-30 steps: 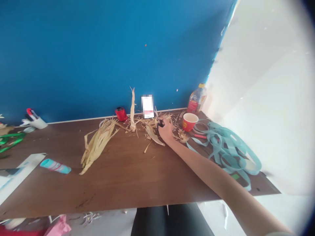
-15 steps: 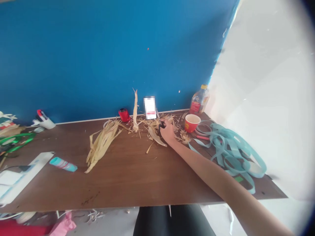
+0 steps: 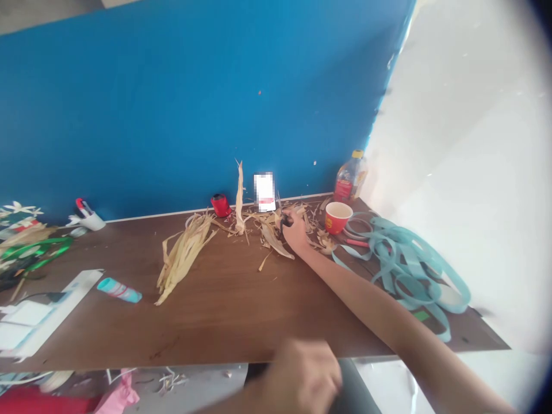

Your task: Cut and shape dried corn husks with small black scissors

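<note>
My right hand reaches into the dry husk scraps near the blue wall, its fingers closed on a small dark object, perhaps scissor handles. Just behind it leans a phone-like white screen. My left hand is over the front edge of the table, smeared by motion, and its fingers cannot be made out. A bundle of pale husks lies left of the middle. One husk piece stands upright beside a red object.
A red paper cup, a bottle and tangled teal ribbon lie to the right. On the left are a blue tube, a white power strip, green ribbon and a white pen cup.
My left hand has come into view at the bottom, over the table's front edge. My right hand stays among the scraps. The view has shifted slightly.
</note>
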{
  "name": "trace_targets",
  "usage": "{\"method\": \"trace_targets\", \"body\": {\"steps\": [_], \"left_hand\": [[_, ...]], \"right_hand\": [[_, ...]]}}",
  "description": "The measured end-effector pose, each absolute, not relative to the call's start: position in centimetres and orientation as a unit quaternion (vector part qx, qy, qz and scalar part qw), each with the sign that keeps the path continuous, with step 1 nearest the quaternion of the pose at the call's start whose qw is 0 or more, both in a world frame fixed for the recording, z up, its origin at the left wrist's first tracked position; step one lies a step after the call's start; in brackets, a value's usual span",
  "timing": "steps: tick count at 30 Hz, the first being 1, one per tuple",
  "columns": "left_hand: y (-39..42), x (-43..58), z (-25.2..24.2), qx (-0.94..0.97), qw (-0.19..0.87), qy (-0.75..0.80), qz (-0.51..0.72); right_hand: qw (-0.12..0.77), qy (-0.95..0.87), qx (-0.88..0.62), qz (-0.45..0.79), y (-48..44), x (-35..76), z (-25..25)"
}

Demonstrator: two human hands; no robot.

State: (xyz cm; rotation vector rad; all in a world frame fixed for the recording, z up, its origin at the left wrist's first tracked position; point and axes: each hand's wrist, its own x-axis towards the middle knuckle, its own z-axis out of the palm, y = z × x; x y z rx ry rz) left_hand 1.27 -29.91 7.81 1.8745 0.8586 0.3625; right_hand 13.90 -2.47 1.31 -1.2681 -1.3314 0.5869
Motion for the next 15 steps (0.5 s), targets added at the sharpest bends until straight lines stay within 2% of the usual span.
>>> {"method": "trace_targets", "body": {"steps": [7,10,15], "left_hand": [[-7.5,-0.5,6.6,0.658,0.323,0.476,0.486],[-3.0,0.3,4.8,0.606,0.302,0.521,0.52],[-0.9,1.9,2.9,0.65,0.281,0.494,0.505]], "right_hand": [[0.591,-0.549,-0.53,0.261,-2.0,13.9,0.8],[0.588,-0.55,-0.546,0.232,-1.8,14.1,0.5],[0.586,-0.563,-0.538,0.224,-1.9,14.2,0.8]]}}
